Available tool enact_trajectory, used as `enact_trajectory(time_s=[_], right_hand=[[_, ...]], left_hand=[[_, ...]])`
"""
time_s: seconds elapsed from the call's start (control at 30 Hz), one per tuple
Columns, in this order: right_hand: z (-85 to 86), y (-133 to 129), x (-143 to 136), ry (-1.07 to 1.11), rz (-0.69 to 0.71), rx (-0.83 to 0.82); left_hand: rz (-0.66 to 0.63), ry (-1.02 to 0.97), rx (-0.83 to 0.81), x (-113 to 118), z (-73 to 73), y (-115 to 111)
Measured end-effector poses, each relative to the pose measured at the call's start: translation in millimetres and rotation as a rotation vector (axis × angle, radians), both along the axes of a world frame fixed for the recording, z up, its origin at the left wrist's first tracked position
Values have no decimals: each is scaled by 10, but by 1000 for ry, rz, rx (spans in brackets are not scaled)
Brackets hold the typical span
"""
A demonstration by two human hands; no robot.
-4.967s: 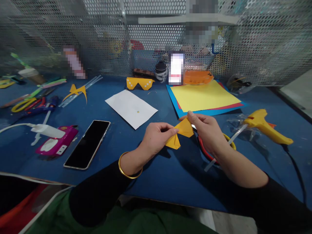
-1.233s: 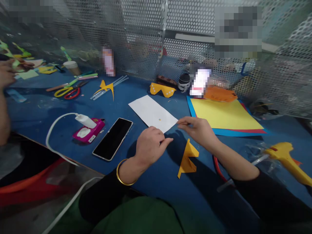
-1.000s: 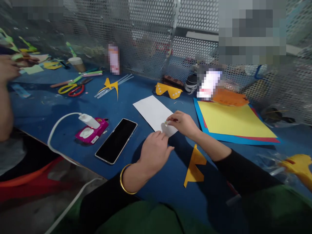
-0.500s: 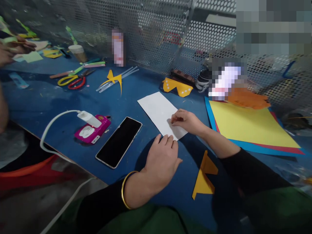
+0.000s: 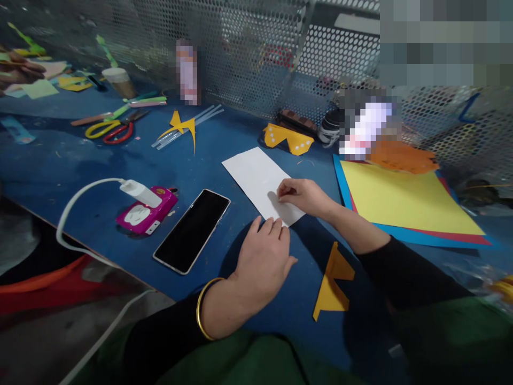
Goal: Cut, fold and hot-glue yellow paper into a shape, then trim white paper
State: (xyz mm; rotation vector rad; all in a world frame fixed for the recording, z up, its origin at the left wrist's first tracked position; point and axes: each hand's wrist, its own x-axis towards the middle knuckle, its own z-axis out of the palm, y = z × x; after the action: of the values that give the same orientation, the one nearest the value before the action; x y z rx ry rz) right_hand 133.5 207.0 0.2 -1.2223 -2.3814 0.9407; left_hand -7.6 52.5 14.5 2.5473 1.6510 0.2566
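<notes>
A white sheet of paper [image 5: 256, 174] lies on the blue table. My left hand [image 5: 264, 262], palm down with its fingers spread, rests at the sheet's near edge and holds nothing. Over the sheet's right part is my right hand [image 5: 302, 197], thumb and fingers pinched together; whatever is between them, if anything, is too small to make out. A folded yellow paper piece [image 5: 334, 283] lies right of my left hand. Beyond the sheet sits a yellow paper mask [image 5: 287, 140] with small white pieces on it. A black phone [image 5: 192, 231] lies to the left.
A magenta power adapter [image 5: 147, 211] with a white plug and cable is at the left. Behind it are scissors [image 5: 118, 131], clear sticks [image 5: 188, 128] and a cup [image 5: 119, 81]. Coloured sheets [image 5: 409, 200] are stacked at the right. Another person's hand [image 5: 18, 69] shows at far left.
The whole view has shifted slightly, moving the table's items left and up in the picture. Both hands keep nearly the same places and poses at the white sheet.
</notes>
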Motion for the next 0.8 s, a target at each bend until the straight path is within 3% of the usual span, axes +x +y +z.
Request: enact_trajectory(time_s=[0.3,0.57,0.67,0.8], right_hand=[[19,72,-62,-52,49,12],[46,-43,-8,64,-60,5],[142,-102,193,109,-155,62],[292,-102,770,31,-410,187]], left_hand=[[2,-13,-44,8,-9,-5],[-8,-17,-38,-6,-7,4],[-11,-15,-26,-13,-4,3],[-24,-5,0,-22,-17,-3]])
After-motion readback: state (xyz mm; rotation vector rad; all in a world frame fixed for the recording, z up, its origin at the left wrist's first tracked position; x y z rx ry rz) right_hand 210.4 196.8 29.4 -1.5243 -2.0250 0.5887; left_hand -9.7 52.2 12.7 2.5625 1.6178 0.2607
